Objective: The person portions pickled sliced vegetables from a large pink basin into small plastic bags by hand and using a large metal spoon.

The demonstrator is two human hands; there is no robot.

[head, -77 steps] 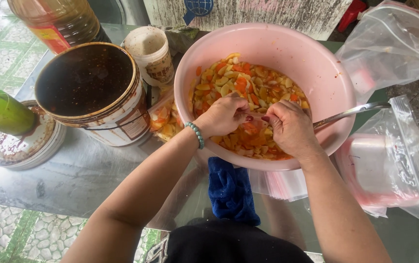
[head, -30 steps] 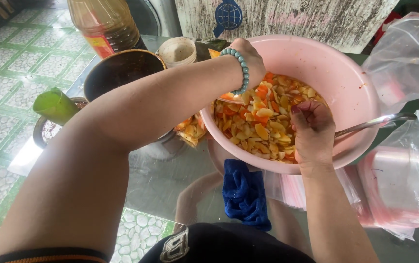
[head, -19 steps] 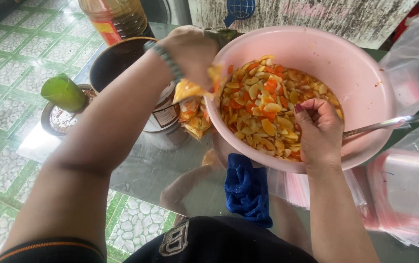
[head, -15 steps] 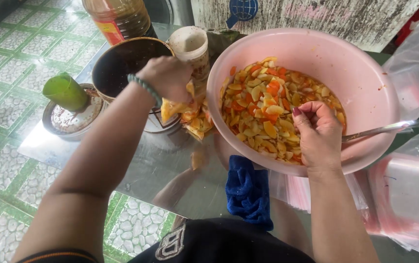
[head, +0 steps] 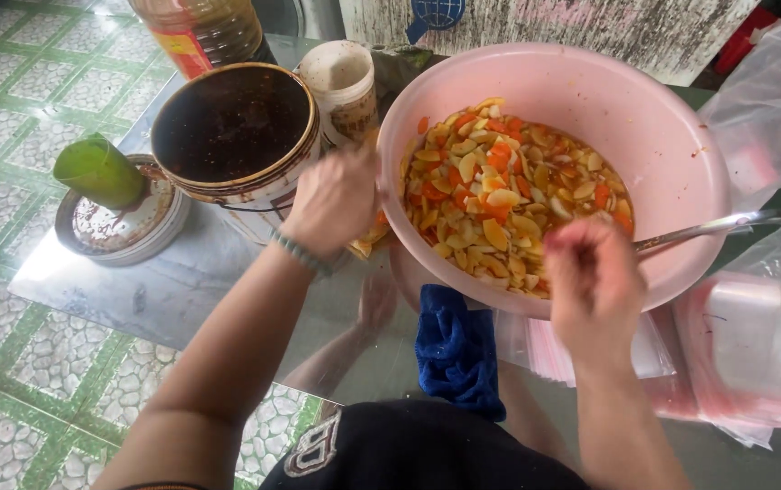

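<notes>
Two hands work over one big pink basin (head: 672, 163) on the glass desk (head: 181, 290), filled with sliced pale and orange fruit pieces (head: 508, 200) in reddish juice. Next in size, a dark-lined tin bucket (head: 231, 136) stands just left of the basin, with a cream cup (head: 340, 82) behind it and a lid (head: 118, 227) carrying a green cylinder (head: 95, 168) further left. A judgement on doing this well: keep the scooping low over the rim so juice drips inside, and steady the basin wall. The left hand (head: 331, 200) is knuckles-up at the basin's left rim, between bucket and basin, grip curled around some fruit slices at the gap. The right hand (head: 594, 281) hovers over the near rim, fingers bunched; blur hides whether it holds anything. A metal spoon handle (head: 726, 222) rests across the right rim
</notes>
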